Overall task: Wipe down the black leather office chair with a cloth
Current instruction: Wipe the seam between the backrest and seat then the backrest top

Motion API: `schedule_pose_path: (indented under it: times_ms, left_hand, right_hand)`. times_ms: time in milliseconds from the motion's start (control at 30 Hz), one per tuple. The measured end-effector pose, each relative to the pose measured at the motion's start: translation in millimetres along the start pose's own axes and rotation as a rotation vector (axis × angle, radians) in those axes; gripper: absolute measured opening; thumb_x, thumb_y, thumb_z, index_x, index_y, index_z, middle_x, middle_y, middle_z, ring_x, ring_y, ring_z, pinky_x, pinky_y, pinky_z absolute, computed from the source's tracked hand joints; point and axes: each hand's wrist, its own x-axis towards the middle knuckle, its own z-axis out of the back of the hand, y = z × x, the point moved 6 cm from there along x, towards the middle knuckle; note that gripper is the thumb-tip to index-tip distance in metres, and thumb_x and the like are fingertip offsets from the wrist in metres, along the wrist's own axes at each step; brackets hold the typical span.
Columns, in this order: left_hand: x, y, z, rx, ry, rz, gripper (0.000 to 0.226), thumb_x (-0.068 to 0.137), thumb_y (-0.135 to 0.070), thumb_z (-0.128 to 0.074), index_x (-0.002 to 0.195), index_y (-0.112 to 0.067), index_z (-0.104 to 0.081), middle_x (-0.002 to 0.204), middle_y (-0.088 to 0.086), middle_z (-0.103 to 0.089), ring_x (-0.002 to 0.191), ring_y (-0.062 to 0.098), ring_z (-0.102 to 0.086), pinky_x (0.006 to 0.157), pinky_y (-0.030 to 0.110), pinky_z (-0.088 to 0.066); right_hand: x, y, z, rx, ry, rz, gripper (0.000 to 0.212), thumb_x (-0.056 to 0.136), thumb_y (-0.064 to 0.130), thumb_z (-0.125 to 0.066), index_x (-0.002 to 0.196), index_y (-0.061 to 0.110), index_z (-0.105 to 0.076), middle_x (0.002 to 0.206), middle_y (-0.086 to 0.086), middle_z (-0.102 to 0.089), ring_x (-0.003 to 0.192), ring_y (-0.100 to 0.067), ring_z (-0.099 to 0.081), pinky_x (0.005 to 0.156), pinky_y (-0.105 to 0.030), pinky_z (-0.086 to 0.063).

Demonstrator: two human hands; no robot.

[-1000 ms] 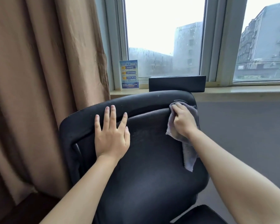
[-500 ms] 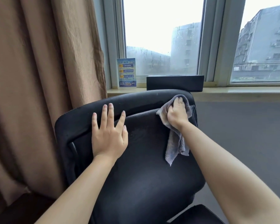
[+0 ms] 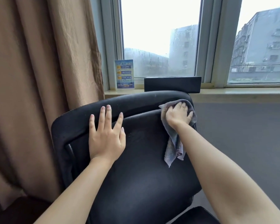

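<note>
Fingers of the right hand (image 3: 179, 114) are curled down over a grey cloth (image 3: 174, 143), pinning its bunched upper part against the chair (image 3: 144, 167) at the top right corner of the backrest, where the padded top rail meets the inner panel. Loose cloth hangs below the wrist, down the right side of the panel. Whether the thumb hooks around the cloth or only presses on it is hard to say, since the fabric hides it.

Splayed flat and holding nothing, the left hand (image 3: 106, 136) rests on the backrest left of centre, fingertips reaching up onto the rail, apparently bracing the chair.

What matters for the coming stroke is that the rail's long axis runs left to right across the view, rising slightly toward the right. The cloth sits at its right end, so nearly all the unwiped length lies to the left of the right hand, toward the braced left hand. A sweep along that axis would likely meet the left fingertips near the middle, so that hand would probably need to shift.

A curtain (image 3: 39, 78) hangs just beside the chair's left edge.
</note>
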Motion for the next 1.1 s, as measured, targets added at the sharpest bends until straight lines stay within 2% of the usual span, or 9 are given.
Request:
schedule_pose_path:
  times_ms: [100, 200, 267, 367, 533, 700, 967, 1033, 1100]
  left_hand:
    - [0, 1, -1, -0.002, -0.007, -0.004, 0.051, 0.092, -0.032, -0.029, 0.137, -0.021, -0.050, 0.150, 0.020, -0.032, 0.141, 0.033, -0.027, 0.113, 0.054, -0.013]
    - [-1, 1, -2, -0.008, -0.004, 0.002, 0.051, 0.092, -0.032, -0.029, 0.138, -0.021, -0.049, 0.151, 0.020, -0.031, 0.142, 0.033, -0.025, 0.113, 0.054, -0.013]
    - [-1, 0, -2, -0.013, -0.002, 0.002, 0.052, 0.092, -0.032, -0.028, 0.137, -0.020, -0.050, 0.151, 0.021, -0.031, 0.142, 0.033, -0.025, 0.113, 0.054, -0.013]
    - [-1, 0, 0, -0.021, 0.007, 0.008, 0.052, 0.092, -0.032, -0.028, 0.137, -0.018, -0.051, 0.150, 0.021, -0.032, 0.142, 0.034, -0.026, 0.112, 0.054, -0.013]
    - [-1, 1, 1, -0.017, 0.016, 0.008, 0.053, 0.092, -0.033, -0.027, 0.137, -0.018, -0.050, 0.151, 0.021, -0.031, 0.142, 0.033, -0.026, 0.113, 0.054, -0.013]
    - [-1, 1, -1, -0.023, 0.008, 0.004, 0.052, 0.092, -0.033, -0.028, 0.136, -0.018, -0.051, 0.150, 0.021, -0.033, 0.141, 0.033, -0.027, 0.112, 0.054, -0.014]
    - [-1, 2, -2, -0.018, 0.029, 0.001, 0.052, 0.092, -0.033, -0.027, 0.137, -0.019, -0.050, 0.150, 0.020, -0.032, 0.142, 0.033, -0.026, 0.113, 0.054, -0.013]
    - [-1, 1, -3, -0.021, 0.033, -0.002, 0.052, 0.092, -0.033, -0.028, 0.137, -0.019, -0.050, 0.150, 0.020, -0.033, 0.142, 0.033, -0.026, 0.113, 0.054, -0.013]
    - [-1, 2, -3, -0.031, 0.042, 0.000, 0.052, 0.092, -0.032, -0.028, 0.138, -0.017, -0.048, 0.150, 0.020, -0.033, 0.142, 0.033, -0.027, 0.113, 0.053, -0.013]
  right_hand:
    - [0, -2, 0, -0.017, -0.008, -0.057, 0.062, 0.100, 0.039, -0.016, 0.149, 0.003, -0.007, 0.158, -0.009, -0.004, 0.146, -0.019, 0.001, 0.116, -0.044, 0.008]
    - [-9, 1, 7, -0.085, -0.134, -0.007, 0.057, 0.098, 0.034, -0.023, 0.143, -0.001, -0.028, 0.152, -0.015, -0.027, 0.142, -0.024, -0.018, 0.116, -0.042, 0.003]
    - [-28, 14, 10, -0.130, -0.230, 0.128, 0.052, 0.094, 0.029, -0.026, 0.132, -0.001, -0.045, 0.138, -0.016, -0.045, 0.130, -0.029, -0.035, 0.116, -0.041, -0.006]
    - [-64, 46, 0, -0.059, -0.279, 0.419, 0.049, 0.082, 0.023, -0.026, 0.113, 0.003, -0.057, 0.120, -0.013, -0.056, 0.112, -0.031, -0.046, 0.106, -0.038, -0.020]
    - [-58, 41, 6, 0.023, -0.278, 0.568, 0.035, 0.091, 0.014, -0.040, 0.121, 0.014, -0.058, 0.128, -0.003, -0.057, 0.121, -0.024, -0.044, 0.107, -0.031, -0.021]
    - [-35, 25, 12, 0.099, -0.284, 0.492, 0.035, 0.092, 0.012, -0.040, 0.120, 0.017, -0.060, 0.127, 0.000, -0.058, 0.123, -0.020, -0.043, 0.107, -0.026, -0.022]
    - [-8, -12, 13, 0.150, -0.285, 0.322, 0.035, 0.093, 0.011, -0.035, 0.121, 0.010, -0.057, 0.130, -0.007, -0.053, 0.123, -0.026, -0.043, 0.102, -0.034, -0.032]
    - [-20, -3, 13, 0.183, -0.290, 0.379, 0.035, 0.090, 0.013, -0.036, 0.115, 0.006, -0.059, 0.122, -0.011, -0.057, 0.118, -0.028, -0.046, 0.099, -0.032, -0.033]
    - [-50, 27, 8, 0.233, -0.294, 0.554, 0.035, 0.081, 0.012, -0.041, 0.106, 0.006, -0.064, 0.111, -0.011, -0.063, 0.109, -0.029, -0.053, 0.096, -0.029, -0.034]
